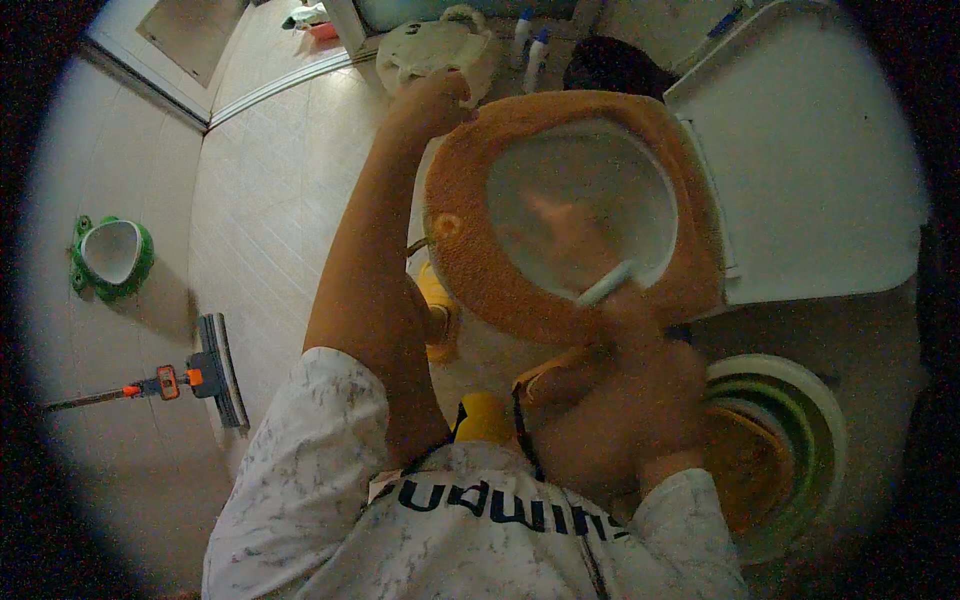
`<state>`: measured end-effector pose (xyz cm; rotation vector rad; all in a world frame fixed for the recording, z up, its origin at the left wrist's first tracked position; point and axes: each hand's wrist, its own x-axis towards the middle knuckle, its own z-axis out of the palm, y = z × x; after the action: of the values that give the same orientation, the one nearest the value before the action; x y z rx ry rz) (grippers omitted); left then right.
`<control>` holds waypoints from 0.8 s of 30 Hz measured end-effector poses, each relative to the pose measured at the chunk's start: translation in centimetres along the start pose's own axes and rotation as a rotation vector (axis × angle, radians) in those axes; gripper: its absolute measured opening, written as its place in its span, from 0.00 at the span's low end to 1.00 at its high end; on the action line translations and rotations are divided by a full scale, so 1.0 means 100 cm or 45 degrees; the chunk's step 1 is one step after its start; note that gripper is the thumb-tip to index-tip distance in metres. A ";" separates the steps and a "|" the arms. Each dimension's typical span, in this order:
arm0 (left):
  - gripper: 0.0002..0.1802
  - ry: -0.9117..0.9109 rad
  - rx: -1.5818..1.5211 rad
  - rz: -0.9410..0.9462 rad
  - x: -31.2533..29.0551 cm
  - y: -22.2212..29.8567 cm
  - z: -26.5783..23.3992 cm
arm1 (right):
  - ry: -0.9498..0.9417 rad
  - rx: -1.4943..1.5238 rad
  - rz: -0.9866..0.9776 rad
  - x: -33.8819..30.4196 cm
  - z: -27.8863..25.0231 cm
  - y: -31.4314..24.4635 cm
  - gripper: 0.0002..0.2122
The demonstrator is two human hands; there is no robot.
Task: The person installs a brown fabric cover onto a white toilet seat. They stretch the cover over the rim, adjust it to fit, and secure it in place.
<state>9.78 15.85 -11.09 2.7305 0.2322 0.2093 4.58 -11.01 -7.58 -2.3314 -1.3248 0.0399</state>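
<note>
My left hand point(437, 100) grips the raised orange-covered toilet seat point(470, 260) at upper centre, holding it up. My right hand point(640, 350), centre frame, is closed around a white brush handle point(607, 285); scrubbing looks underway, its extent unclear

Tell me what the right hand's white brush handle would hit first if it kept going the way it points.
The right hand aims the white handle up and left into the toilet bowl, so probably the bowl's inner wall; depth is unclear.
</note>
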 end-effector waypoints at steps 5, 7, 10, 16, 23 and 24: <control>0.19 0.040 0.105 0.152 -0.005 -0.001 -0.004 | -0.161 -0.258 0.139 -0.032 0.084 -0.043 0.22; 0.19 0.001 0.156 0.138 -0.009 -0.012 -0.005 | -0.158 -0.148 0.186 -0.036 0.096 -0.040 0.24; 0.18 -0.185 0.466 0.210 0.006 -0.019 0.002 | -0.125 -0.010 0.225 -0.037 0.096 -0.028 0.27; 0.12 -0.461 -0.159 -0.301 -0.018 -0.012 0.005 | 0.003 -0.151 0.339 -0.055 0.096 -0.034 0.35; 0.13 -0.402 -0.232 -0.345 -0.031 -0.032 0.010 | -0.161 -0.364 0.323 -0.051 0.084 -0.040 0.46; 0.17 -0.427 -0.189 -0.336 -0.031 -0.033 0.013 | -0.247 -0.410 0.380 -0.051 0.085 -0.039 0.48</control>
<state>6.55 17.79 -13.93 2.5044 0.4552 -0.2900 -3.38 -10.30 -14.61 -2.8473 -1.1233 0.1605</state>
